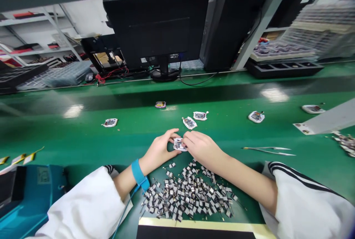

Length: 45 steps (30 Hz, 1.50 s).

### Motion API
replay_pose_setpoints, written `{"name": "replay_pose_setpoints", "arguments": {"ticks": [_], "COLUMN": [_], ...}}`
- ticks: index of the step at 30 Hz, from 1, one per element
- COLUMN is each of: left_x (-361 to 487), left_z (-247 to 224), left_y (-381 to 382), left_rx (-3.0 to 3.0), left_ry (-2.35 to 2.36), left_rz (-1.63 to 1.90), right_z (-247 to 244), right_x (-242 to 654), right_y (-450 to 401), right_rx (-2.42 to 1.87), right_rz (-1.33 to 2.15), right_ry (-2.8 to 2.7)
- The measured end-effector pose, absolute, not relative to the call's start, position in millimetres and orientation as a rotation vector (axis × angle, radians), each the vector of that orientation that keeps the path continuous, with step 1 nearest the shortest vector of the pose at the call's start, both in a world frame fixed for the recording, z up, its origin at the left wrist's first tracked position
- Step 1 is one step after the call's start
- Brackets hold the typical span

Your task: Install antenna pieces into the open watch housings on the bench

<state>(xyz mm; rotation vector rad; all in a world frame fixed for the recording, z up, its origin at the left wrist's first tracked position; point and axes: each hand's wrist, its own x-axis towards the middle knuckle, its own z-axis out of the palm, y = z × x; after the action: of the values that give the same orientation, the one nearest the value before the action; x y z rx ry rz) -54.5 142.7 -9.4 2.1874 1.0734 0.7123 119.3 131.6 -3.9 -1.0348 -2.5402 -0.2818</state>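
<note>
My left hand [158, 152] and my right hand [202, 149] are close together, their fingertips [175, 132] closed around the edges of a small white-edged circuit board [179, 144]. The board sits between them, just beyond a loose heap of small dark-and-silver components [188, 194] on the green worktop [55, 137]. I can't tell whether it is touching the surface. My right forearm lies alongside the heap, and a blue wrist strap [138, 174] circles my left wrist, with its cord running down toward the lower edge of the view.

Farther out, near my fingers, two similar boards [189, 122] lie almost side by side. Others are spaced along the worktop to the left and right, and a small rounded board with a yellow centre [160, 104] lies beyond them. A pair of steel tweezers [267, 150] rests to my right, well apart from my right hand. Past that, a smaller scatter of components [346, 144] sits at the edge of the view. A blue bin [27, 198] stands at lower left, and a black monitor [155, 28] faces away from me across the worktop.
</note>
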Motion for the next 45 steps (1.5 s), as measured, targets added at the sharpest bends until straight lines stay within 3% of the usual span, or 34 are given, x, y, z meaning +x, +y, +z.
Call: {"name": "replay_pose_setpoints", "arguments": {"ticks": [13, 26, 36, 45], "left_x": [-56.1, -54.8, -53.1, -53.3], "left_z": [-11.6, -8.7, -8.7, -9.3], "left_y": [142.8, 141.0, 138.7, 141.1], "left_rx": [1.902, 1.913, 1.899, 1.696], "left_ry": [0.952, 0.985, 1.012, 0.985], "left_rz": [0.793, 0.782, 0.877, 0.874], "right_z": [-1.2, -8.8, -0.5, -15.2], "right_x": [120.8, 113.4, 110.6, 113.2], "right_y": [140.3, 136.5, 132.0, 142.3], "right_rx": [-0.892, -0.988, -1.007, -0.995], "right_rz": [-0.494, -0.208, -0.267, 0.096], "right_ry": [-2.488, -2.392, -2.406, -2.173]}}
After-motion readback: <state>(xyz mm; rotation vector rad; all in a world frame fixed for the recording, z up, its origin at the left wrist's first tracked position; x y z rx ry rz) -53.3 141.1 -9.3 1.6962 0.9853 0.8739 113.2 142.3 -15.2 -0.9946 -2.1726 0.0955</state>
